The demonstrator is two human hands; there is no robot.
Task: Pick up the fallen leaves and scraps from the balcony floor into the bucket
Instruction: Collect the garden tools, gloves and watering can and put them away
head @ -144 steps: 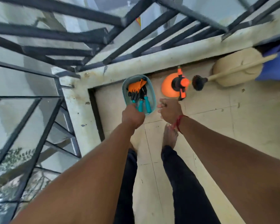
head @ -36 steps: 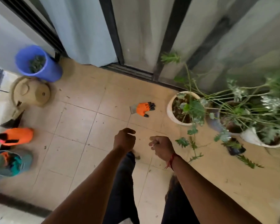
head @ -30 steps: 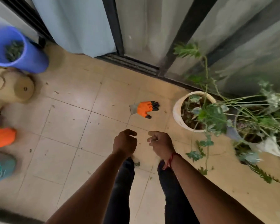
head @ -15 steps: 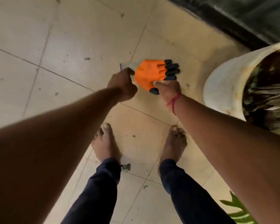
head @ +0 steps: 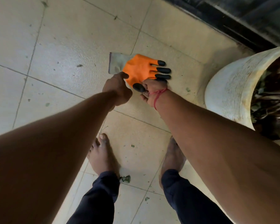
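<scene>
Reaching down with both arms; the left hand (head: 117, 88) pinches the orange glove (head: 141, 70) where the grey cuff meets the palm; the right hand (head: 152, 90), red thread at the wrist, curls its fingers round the glove's near edge by the black fingertips; whether the glove touches the tiled floor (head: 63, 46) I cannot tell. Leaf scraps (head: 124, 178) lie on the tiles: one crumpled by the left trouser hem, small green bits between the bare feet (head: 102, 156); a white plant pot (head: 233, 88) stands near on the right, apart from the glove; a dark door track (head: 233, 25) edges the top right; open tile spreads to the left.
</scene>
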